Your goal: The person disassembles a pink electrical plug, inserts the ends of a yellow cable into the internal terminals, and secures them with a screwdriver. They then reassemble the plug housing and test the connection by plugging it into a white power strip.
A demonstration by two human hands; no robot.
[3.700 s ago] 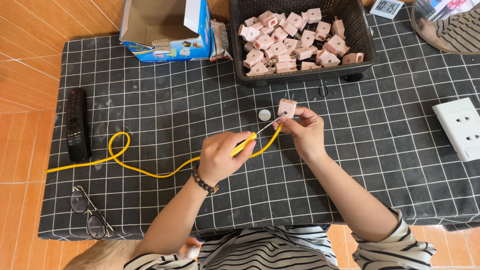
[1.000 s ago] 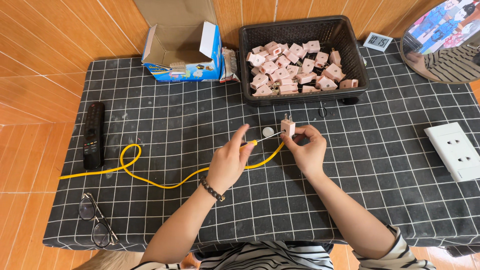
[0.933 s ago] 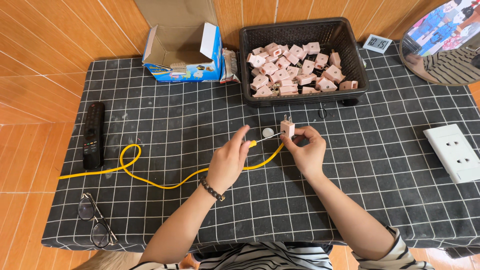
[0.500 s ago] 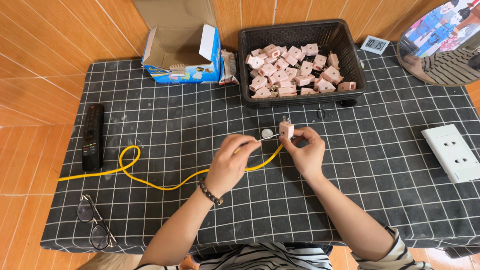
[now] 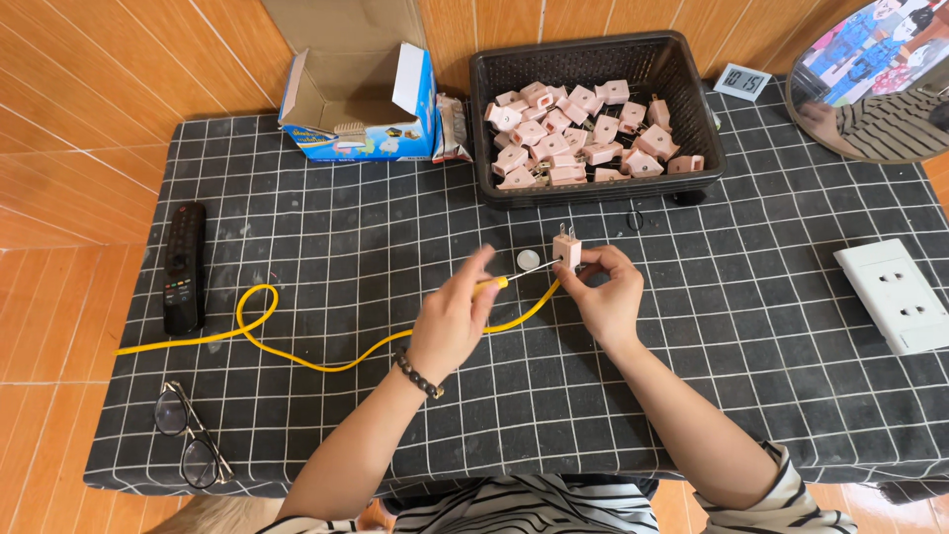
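My right hand holds a small pink plug adapter upright above the black checked cloth. My left hand grips a thin screwdriver with a yellow handle; its metal shaft points right to the adapter's side. A yellow cable loops across the cloth from the left toward my hands. A small white round disc lies on the cloth just left of the adapter.
A black basket at the back holds several pink adapters. An open blue-and-white cardboard box stands to its left. A black remote, glasses, a white wall socket plate and a round mirror lie around.
The view has pulled back and shifted. My hands stay together at the adapter, with the left hand turning slightly on the screwdriver; the adapter remains in my right hand.
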